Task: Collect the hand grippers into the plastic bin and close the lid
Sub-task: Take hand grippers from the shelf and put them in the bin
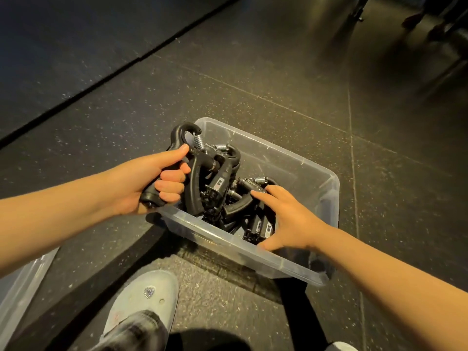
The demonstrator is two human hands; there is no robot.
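Note:
A clear plastic bin [291, 168] stands open on the dark floor, with several black hand grippers [255, 226] piled inside. My left hand [152, 181] grips one handle of a black hand gripper [193, 188] with a metal spring, holding it over the bin's near-left corner. My right hand [286, 219] reaches into the bin with fingers spread, fingertips touching the grippers in the pile and thumb near the front wall. The bin's clear lid [20, 287] lies on the floor at the lower left, apart from the bin.
My foot in a light grey shoe [147, 302] stands just in front of the bin. A raised dark mat edge [88, 89] runs diagonally at the upper left. Blurred dark equipment legs [430, 26] stand at the far upper right.

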